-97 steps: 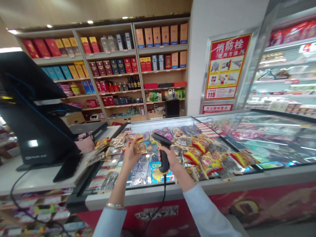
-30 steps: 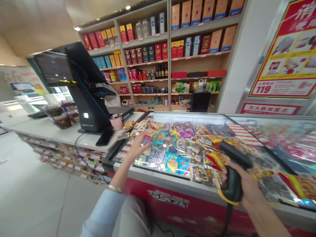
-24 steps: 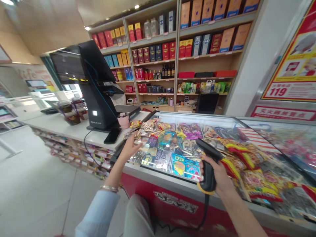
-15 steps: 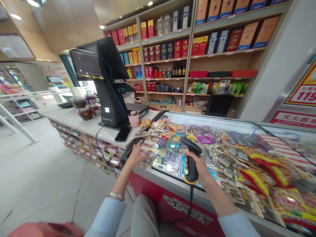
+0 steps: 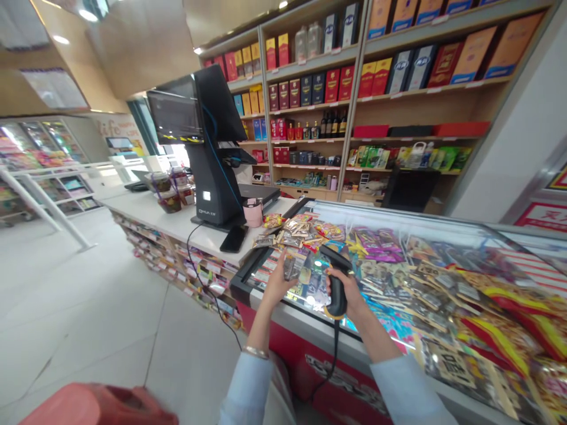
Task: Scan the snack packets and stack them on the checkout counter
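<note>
My right hand (image 5: pixel 348 289) is wrapped round the handle of a black and yellow barcode scanner (image 5: pixel 337 295). The scanner's head points up and left, and its cable hangs down in front of the freezer. To its left, my left hand (image 5: pixel 278 284) has a small dark snack packet (image 5: pixel 289 268) between thumb and fingers, just above the glass top. Behind that hand lies a loose pile of small snack packets (image 5: pixel 295 229). A pale beige packet (image 5: pixel 305 275) shows on the glass between the two hands.
The glass-topped freezer (image 5: pixel 270 319) carries many snack bags (image 5: pixel 447 289) on the right. On the left counter (image 5: pixel 212 236) stand a checkout terminal (image 5: pixel 212 177), a phone (image 5: pixel 233 239), a pink cup (image 5: pixel 253 213) and stacked tubs (image 5: pixel 169 200). A red stool (image 5: pixel 88 407) is at lower left.
My left hand has moved right, from the freezer's corner toward the scanner, and a small packet now shows in its fingers. The scanner has come slightly left. The camera view has turned a little left.
</note>
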The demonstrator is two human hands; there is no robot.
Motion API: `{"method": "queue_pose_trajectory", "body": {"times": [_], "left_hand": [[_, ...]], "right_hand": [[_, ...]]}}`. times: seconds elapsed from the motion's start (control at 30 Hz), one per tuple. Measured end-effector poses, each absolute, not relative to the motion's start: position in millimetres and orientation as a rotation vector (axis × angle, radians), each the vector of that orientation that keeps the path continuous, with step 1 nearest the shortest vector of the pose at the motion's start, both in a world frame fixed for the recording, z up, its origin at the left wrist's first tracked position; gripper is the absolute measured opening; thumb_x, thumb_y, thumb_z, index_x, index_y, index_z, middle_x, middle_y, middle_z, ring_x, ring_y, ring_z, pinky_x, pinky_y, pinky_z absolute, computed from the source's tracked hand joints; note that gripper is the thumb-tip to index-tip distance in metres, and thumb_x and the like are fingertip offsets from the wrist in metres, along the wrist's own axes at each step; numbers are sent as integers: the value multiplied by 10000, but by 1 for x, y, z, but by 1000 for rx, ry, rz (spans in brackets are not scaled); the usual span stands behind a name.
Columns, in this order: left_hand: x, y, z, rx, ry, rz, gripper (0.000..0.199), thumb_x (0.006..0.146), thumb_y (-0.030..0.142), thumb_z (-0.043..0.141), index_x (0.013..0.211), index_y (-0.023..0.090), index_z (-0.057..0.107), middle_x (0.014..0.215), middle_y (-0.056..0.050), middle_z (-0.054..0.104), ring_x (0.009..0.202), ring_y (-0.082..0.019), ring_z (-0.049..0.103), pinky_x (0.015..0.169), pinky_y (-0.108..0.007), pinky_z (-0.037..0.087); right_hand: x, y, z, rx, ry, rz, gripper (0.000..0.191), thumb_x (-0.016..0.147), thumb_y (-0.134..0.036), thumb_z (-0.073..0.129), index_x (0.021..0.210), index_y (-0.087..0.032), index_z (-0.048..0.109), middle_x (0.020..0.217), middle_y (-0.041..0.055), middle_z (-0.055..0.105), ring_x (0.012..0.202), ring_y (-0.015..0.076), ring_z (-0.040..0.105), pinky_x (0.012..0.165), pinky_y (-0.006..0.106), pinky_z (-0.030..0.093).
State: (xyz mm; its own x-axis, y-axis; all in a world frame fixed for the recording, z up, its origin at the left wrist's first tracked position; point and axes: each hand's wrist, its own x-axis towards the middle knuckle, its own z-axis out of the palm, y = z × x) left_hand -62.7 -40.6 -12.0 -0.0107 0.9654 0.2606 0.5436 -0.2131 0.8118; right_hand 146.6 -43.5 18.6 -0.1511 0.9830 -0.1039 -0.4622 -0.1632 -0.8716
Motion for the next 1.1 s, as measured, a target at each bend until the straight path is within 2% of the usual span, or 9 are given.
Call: {"method": "queue_pose_trajectory", "body": {"times": [0.1,0.2,0.27,0.43,0.67,1.1], "left_hand": [[-61,-25,-4,1899,1473,1348,863,747,170,629,1512,254,239,1502,-98,422,1380,-233,403,1131,-389,321],[-63,-8,11,1902,1561,1502,662,777,204,628,1407,263,434,1382,-88,527,1305,-231,475,1115,-401,343],[-65,1,22,1881,1614,1580,611,761,208,655,1347,257,488,1308,-84,563,1238,-234,521,1084,-408,377],[-66,11,41,2002,1597,1613,727,678,197,739,1344,228,450,1276,-96,541,1221,-266,506,1053,-413,395],[-55,1,46,2102,1639,1516,751,706,152,688,1391,237,390,1212,-97,472,1152,-256,531,1033,-429,408],[-49,-1,71,2128,1707,1498,757,714,60,629,1395,258,363,1258,-110,431,1203,-278,518,1021,-440,439]], "right_hand": [[145,-44,14,-844,-865,1605,280,617,-389,774,696,-164,630,484,-24,566,371,102,493,359,209,402],[145,-45,15,-831,-865,1612,278,623,-391,775,692,-167,627,484,-26,563,373,100,491,362,207,401],[145,-46,16,-830,-859,1613,279,619,-389,777,695,-166,628,488,-23,567,373,100,492,360,207,399],[145,-49,19,-837,-863,1588,288,599,-387,782,693,-159,632,485,-17,572,369,102,488,362,217,408],[143,-51,20,-834,-928,1573,272,616,-385,766,638,-162,611,482,-7,575,364,117,499,367,237,414],[143,-51,15,-823,-970,1591,274,631,-387,753,619,-169,587,481,-10,576,359,111,495,361,228,408]]}}
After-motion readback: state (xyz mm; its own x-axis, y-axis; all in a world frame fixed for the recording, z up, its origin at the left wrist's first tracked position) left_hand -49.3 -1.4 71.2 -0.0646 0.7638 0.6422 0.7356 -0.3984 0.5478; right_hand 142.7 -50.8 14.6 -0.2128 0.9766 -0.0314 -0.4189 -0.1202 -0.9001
